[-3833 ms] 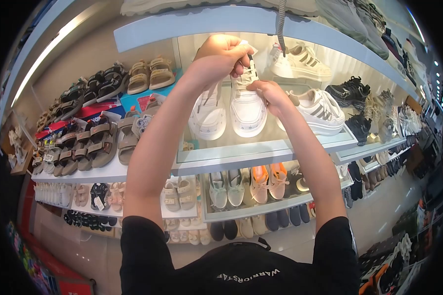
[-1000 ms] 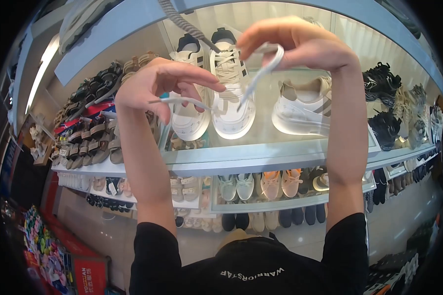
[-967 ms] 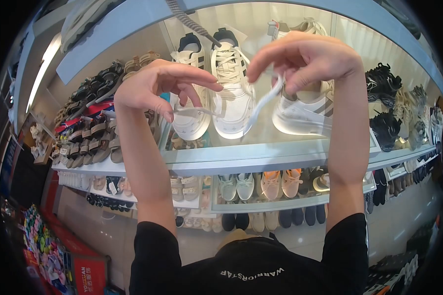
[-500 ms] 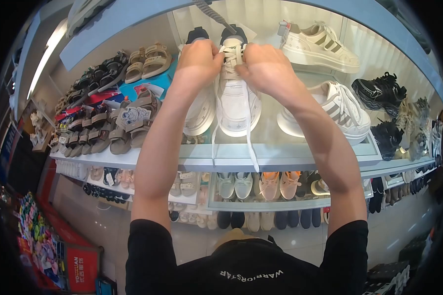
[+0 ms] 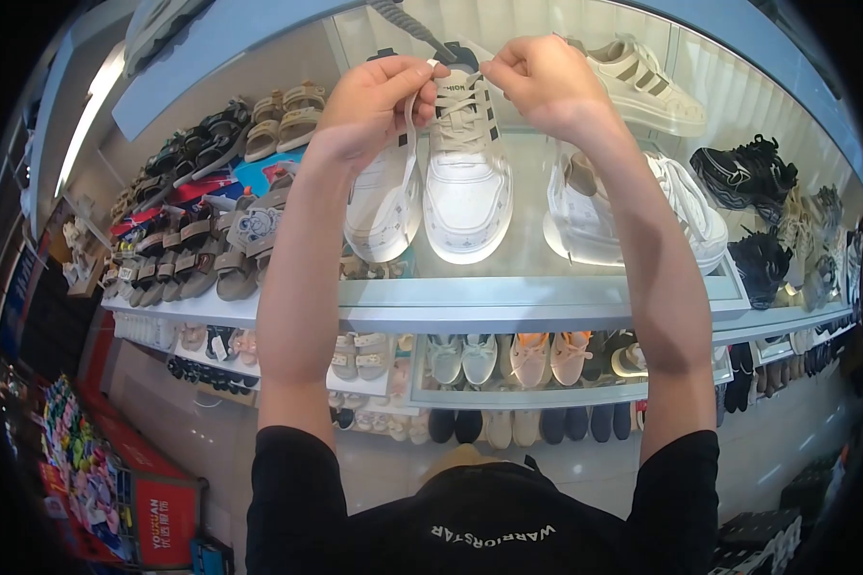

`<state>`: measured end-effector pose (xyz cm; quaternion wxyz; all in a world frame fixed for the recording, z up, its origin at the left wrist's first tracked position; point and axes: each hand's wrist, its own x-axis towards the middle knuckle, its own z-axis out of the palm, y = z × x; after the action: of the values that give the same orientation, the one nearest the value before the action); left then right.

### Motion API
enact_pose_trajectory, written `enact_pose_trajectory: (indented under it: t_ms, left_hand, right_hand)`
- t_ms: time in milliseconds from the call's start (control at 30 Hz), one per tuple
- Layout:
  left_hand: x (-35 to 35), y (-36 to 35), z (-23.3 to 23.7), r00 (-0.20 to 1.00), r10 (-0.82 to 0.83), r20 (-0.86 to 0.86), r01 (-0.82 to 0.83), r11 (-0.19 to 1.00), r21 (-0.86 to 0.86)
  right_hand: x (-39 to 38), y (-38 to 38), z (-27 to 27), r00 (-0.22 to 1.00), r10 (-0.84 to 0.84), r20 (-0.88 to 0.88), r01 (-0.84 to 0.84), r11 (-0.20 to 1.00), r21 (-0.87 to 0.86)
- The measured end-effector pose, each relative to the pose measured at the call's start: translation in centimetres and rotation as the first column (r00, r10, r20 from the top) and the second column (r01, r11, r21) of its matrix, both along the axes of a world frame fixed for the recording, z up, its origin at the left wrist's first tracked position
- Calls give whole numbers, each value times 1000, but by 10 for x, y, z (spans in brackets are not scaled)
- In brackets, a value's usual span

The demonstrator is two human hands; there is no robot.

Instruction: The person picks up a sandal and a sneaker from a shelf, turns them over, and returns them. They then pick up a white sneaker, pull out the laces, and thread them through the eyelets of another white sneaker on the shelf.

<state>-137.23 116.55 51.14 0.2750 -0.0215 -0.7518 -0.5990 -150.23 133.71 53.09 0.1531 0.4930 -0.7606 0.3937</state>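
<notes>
A white sneaker [image 5: 468,196] with dark side stripes and white laces stands on the glass shelf, toe toward me. My left hand [image 5: 384,103], to the left of its tongue, pinches a white shoelace [image 5: 409,153] that hangs down over the neighbouring white sneaker [image 5: 379,220]. On the other side of the tongue, my right hand [image 5: 537,81] has thumb and forefinger pressed together; what lies between them is too small to make out. A grey twisted cord [image 5: 408,24] reaches down to the collar of the middle sneaker.
More white sneakers [image 5: 686,206] stand at the right, with a cream sneaker [image 5: 642,86] behind and black shoes [image 5: 746,177] farther right. Sandals [image 5: 197,254] fill the left side. The shelf's front edge [image 5: 537,316] runs across, above lower rows of shoes [image 5: 530,359].
Both hands have moved apart from the laces and slightly up. The lace ends that hung over the middle sneaker's toe are off it; one now hangs from my left hand.
</notes>
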Motion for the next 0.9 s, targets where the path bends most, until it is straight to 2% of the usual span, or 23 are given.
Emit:
enact_pose_trajectory:
  t_ms: [67, 133, 167, 200, 233, 267, 300, 333, 367, 400, 467, 500, 533, 567, 600, 667, 733, 767, 800, 833, 867, 900]
  left_hand:
    - [-5, 5, -2, 998, 20, -64, -20, 1000, 3]
    - [-7, 11, -5, 990, 120, -72, -130, 979, -158]
    - [-9, 14, -8, 990, 118, -71, -128, 979, -159]
    - [-13, 16, -11, 981, 179, -68, -190, 954, -231]
    - [-16, 18, -15, 969, 238, -72, -249, 920, -301]
    - [-18, 18, -17, 969, 234, -74, -246, 921, -302]
    - [-20, 18, -19, 947, 278, -158, -320, 815, -483]
    - [-22, 18, -22, 920, 303, -250, -392, 667, -634]
    - [-25, 17, -23, 910, 344, -230, -411, 681, -607]
    - [-24, 19, -21, 908, 347, -234, -416, 680, -604]
    - [-20, 24, -15, 902, 408, -141, -412, 720, -559]
    - [-19, 24, -15, 929, 364, -72, -356, 821, -445]
    - [-21, 24, -16, 928, 365, -75, -359, 821, -445]
    - [-23, 22, -18, 953, 298, -56, -302, 913, -274]
    - [-24, 21, -18, 973, 227, -50, -231, 969, -92]
    - [-21, 15, -16, 980, 200, -14, -200, 978, -55]
    - [-20, 15, -16, 992, 80, -94, -73, 995, 69]
    - [-19, 16, -16, 992, 80, -93, -73, 995, 72]
    - [-17, 18, -13, 993, 73, -91, -62, 991, 122]
    - [-16, 19, -12, 994, 66, -89, -50, 984, 171]
    - [-15, 17, -12, 994, 64, -86, -48, 984, 172]
    - [-14, 14, -11, 992, 98, -80, -93, 994, 64]
  right_hand:
    - [1, -1, -1, 998, 40, -45, -41, 999, -34]
    - [6, 1, 2, 997, 68, -21, -68, 998, -10]
    - [9, 1, 3, 996, 94, 2, -94, 995, 12]
    - [6, -2, 0, 996, 91, 3, -91, 996, 12]
    - [2, -9, -6, 980, 194, 38, -191, 979, -65]
    - [-2, -13, -10, 953, 297, 64, -285, 947, -144]
    - [-1, -13, -10, 954, 294, 60, -283, 948, -144]
    - [0, -12, -10, 901, 426, 77, -406, 894, -191]
    - [2, -12, -9, 830, 552, 85, -521, 820, -238]
    - [1, -13, -8, 828, 554, 81, -524, 818, -235]
    - [-3, -13, -6, 820, 564, 97, -504, 792, -344]
    - [-5, -14, -7, 818, 567, 94, -508, 790, -342]
    - [-8, -16, -10, 920, 383, 81, -358, 906, -225]
    - [-11, -17, -12, 982, 185, 43, -179, 978, -110]
    - [-13, -20, -12, 982, 185, 41, -180, 978, -108]
    - [-17, -23, -15, 995, 93, 39, -95, 994, 62]
    - [-15, -19, -13, 985, 140, 101, -146, 988, 52]
    - [-13, -19, -13, 969, 188, 160, -196, 980, 35]
    - [-14, -20, -15, 969, 187, 163, -196, 980, 37]
    - [-15, -23, -18, 973, 215, 83, -216, 976, 2]
    - [-16, -24, -20, 971, 238, 2, -238, 971, -31]
    - [-11, -24, -20, 972, 235, 6, -234, 972, -30]
